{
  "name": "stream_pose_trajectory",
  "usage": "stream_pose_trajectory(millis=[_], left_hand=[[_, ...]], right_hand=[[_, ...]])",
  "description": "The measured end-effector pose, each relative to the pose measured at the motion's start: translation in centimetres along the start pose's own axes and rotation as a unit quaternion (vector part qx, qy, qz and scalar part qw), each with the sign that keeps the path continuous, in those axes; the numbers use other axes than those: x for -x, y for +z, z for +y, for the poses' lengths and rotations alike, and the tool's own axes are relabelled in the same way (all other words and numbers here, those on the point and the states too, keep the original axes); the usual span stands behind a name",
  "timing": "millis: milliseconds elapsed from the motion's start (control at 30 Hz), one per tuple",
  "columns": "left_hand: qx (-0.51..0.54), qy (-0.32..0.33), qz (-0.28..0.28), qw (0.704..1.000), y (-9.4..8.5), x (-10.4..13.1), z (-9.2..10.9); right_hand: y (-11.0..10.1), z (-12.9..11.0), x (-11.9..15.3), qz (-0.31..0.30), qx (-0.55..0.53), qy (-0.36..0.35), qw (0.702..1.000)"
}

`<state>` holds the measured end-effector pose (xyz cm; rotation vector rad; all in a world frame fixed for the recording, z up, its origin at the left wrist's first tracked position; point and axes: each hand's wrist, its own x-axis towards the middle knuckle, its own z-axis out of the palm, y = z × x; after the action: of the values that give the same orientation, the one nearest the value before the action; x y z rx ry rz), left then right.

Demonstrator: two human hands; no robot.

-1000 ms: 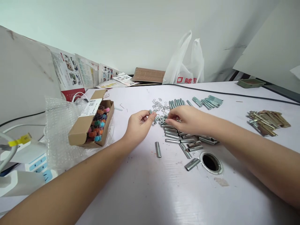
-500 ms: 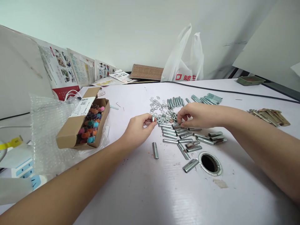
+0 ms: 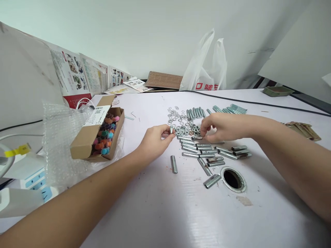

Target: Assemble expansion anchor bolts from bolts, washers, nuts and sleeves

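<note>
My left hand [image 3: 158, 139] pinches a small shiny metal tube [image 3: 171, 130] between thumb and fingers, just left of the washers and nuts [image 3: 182, 130]. With thumb and fingertips, my right hand [image 3: 214, 126] grips one end of another metal tube [image 3: 197, 137], which lies at the top of the heap. Several more silver tubes [image 3: 190, 155] are spread below both hands, a few with rusty patches. One tube [image 3: 174, 164] lies apart on the left. Behind my right hand are rows of zinc-coloured threaded studs [image 3: 195, 113].
An opened cardboard box [image 3: 117, 132] of colourful caps stands on bubble wrap [image 3: 60, 144] at left. A round cable hole [image 3: 233, 179] is cut in the white table. A black cable [image 3: 240, 99] runs along the back, before a white plastic bag [image 3: 204, 74]. Brass-coloured bolts [image 3: 303, 130] lie at right.
My right hand has shifted slightly and now has one tube by its end, with the tubes beneath it more exposed. My left hand keeps its tube. The whole view has moved a little.
</note>
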<state>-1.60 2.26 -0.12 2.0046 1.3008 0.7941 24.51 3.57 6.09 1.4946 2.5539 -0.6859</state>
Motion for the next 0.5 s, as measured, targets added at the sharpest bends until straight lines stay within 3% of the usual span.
stream_pose_trajectory(millis=[133,233,400,500], left_hand=[[-0.029,0.019,-0.003,0.999,-0.1,0.1,0.2],[-0.031,0.017,-0.008,0.999,-0.3,0.0,0.2],[0.001,0.016,-0.017,1.0,-0.5,-0.4,0.1],[0.011,0.007,-0.017,1.0,-0.6,-0.5,0.0]], right_hand=[[-1.2,-0.8,1.0,0.039,-0.064,0.001,0.997],[-1.4,-2.7,1.1,0.093,-0.113,-0.035,0.989],[-0.4,-5.5,-1.0,0.208,-0.151,-0.125,0.958],[0.2,-5.9,-2.4,0.239,-0.172,-0.147,0.944]])
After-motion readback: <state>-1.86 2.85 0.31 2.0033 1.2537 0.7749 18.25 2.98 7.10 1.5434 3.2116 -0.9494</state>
